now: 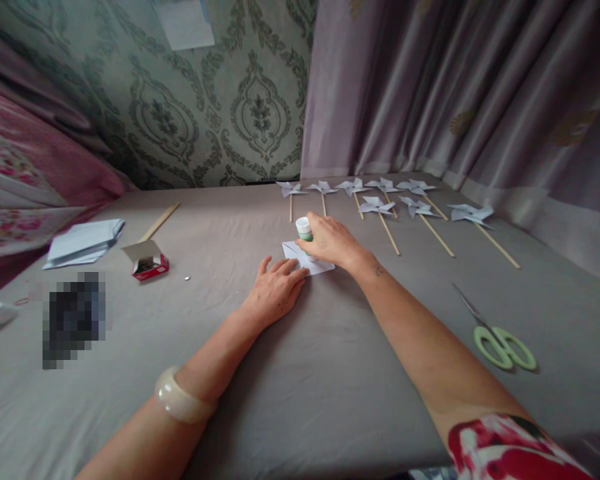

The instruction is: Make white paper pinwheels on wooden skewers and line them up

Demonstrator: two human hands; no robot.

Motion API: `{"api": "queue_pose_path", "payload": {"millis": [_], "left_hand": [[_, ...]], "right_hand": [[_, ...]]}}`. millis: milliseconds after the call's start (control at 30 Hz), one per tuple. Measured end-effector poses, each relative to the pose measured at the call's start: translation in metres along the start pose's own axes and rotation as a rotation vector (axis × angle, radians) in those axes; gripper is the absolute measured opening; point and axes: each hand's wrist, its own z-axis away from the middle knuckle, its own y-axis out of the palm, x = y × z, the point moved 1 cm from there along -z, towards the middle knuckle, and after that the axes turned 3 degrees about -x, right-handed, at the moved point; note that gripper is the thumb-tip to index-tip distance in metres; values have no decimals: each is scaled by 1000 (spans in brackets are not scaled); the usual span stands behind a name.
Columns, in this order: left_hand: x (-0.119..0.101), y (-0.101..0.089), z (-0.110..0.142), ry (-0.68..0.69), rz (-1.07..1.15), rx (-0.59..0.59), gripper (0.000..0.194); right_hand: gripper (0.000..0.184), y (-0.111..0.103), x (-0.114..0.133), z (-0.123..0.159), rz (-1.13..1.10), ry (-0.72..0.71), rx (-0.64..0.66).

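Glossy cream left bangle [180, 398], red and white patterned right sleeve [503, 450].

A small piece of white paper [321, 266] lies flat on the grey surface [330, 400], turned at an angle and partly covered. A thin dark line slants in from its far left corner; crease or cut, I can't say from here. Above it a stubby tube [305, 229], white on top, green below, leans slightly, its lower end hidden from me.
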Motion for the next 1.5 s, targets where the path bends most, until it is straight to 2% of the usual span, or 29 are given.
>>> {"api": "queue_pose_path", "payload": {"millis": [200,400,600,833,1500], "left_hand": [[0,0,1,-3,23,0,33],[2,2,2,16,33,-10,34],[3,4,2,19,16,-9,35],[2,3,1,20,38,-20,35],[4,4,3,14,35,-1,35]], "right_hand": [[28,-5,-1,1,19,-48,22],[29,-19,-13,1,-13,6,-94],[28,-7,-11,-1,-154,-108,-30],[30,3,-6,-1,-214,-138,-12],[33,2,-22,-4,-313,-160,77]]}}
